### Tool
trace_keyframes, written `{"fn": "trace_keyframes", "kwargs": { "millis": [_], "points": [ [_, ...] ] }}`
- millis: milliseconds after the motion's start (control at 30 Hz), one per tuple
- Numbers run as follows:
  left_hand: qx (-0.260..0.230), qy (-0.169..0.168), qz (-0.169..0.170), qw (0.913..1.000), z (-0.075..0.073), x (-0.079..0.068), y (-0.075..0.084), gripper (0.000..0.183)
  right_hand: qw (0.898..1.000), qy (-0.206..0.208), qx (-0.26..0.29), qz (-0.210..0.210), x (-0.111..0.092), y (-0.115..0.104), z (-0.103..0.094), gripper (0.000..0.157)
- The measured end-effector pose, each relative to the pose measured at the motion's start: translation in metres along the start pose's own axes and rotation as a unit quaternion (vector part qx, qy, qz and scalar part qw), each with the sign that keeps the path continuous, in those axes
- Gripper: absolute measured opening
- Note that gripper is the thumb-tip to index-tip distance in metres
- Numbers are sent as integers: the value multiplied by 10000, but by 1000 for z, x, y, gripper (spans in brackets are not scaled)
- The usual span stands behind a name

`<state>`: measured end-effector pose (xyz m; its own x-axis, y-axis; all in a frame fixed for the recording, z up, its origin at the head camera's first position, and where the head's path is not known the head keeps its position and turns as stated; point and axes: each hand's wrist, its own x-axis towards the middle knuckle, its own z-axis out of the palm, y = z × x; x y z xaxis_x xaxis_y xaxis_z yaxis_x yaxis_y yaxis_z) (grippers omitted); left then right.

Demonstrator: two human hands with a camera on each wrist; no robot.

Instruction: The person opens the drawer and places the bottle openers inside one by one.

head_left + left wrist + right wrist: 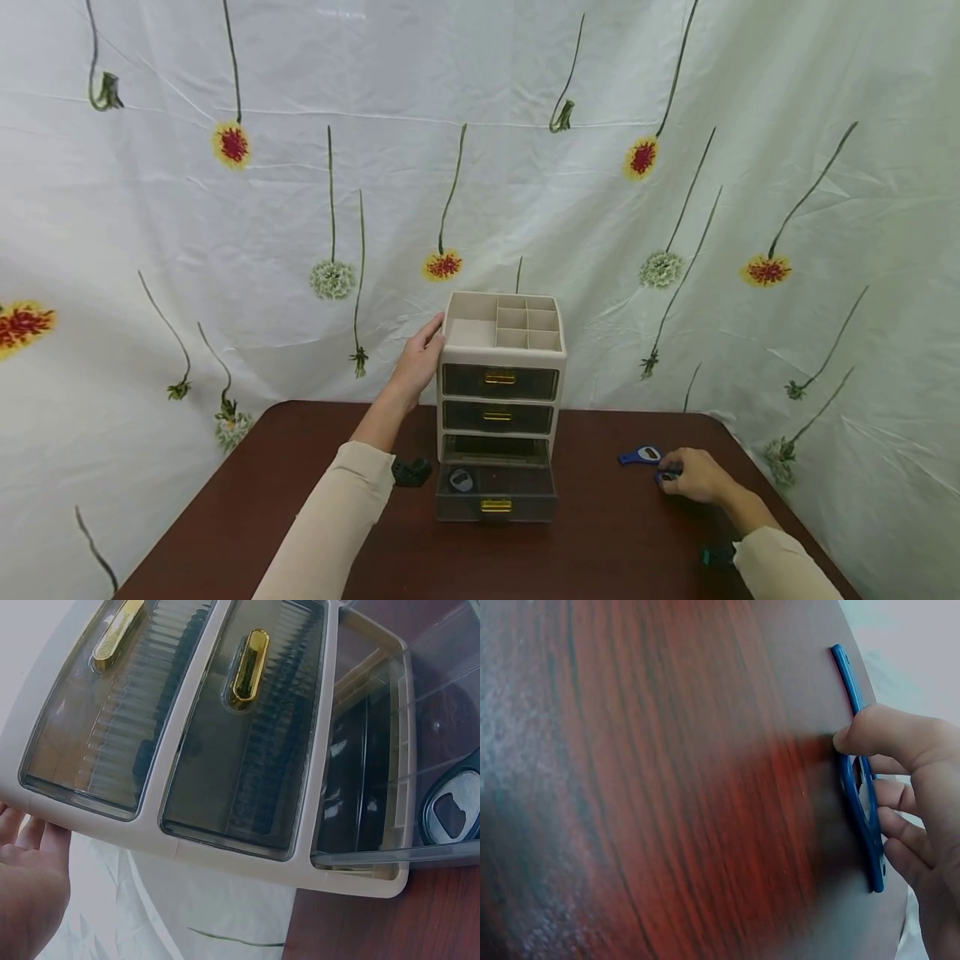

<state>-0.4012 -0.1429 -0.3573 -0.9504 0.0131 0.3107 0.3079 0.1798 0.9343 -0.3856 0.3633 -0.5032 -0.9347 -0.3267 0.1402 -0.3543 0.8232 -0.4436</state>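
Note:
A beige desktop organizer with smoked drawers (501,356) stands at the table's middle, its bottom drawer (517,508) pulled out. Inside that drawer, toward its left side, lies a bottle opener (452,806) with a metal head. My left hand (417,362) rests against the organizer's left side near the top, fingers along the wall. On the right of the table, my right hand (699,477) pinches a blue bottle opener (866,817) between thumb and fingers, close over the tabletop. Another blue bottle opener (640,455) lies just left of that hand.
The organizer's top has open compartments (527,319); two upper drawers (499,414) with gold handles are closed. The dark red-brown table (600,542) ends at a flower-printed white cloth (405,200) behind it.

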Motion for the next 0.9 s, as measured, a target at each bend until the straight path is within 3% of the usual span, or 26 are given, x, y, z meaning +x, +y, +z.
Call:
{"fn": "trace_keyframes", "kwargs": {
  "millis": [433, 900],
  "points": [
    [17, -46, 38, 10000, 0, 0, 4, 54, 9997, 109, -194, -40, 4, -2, -1, 28],
    [12, -23, 66, 10000, 0, -2, 3, 54, 9969, 58, -357, -705, 21, -43, -21, 27]
  ]
}}
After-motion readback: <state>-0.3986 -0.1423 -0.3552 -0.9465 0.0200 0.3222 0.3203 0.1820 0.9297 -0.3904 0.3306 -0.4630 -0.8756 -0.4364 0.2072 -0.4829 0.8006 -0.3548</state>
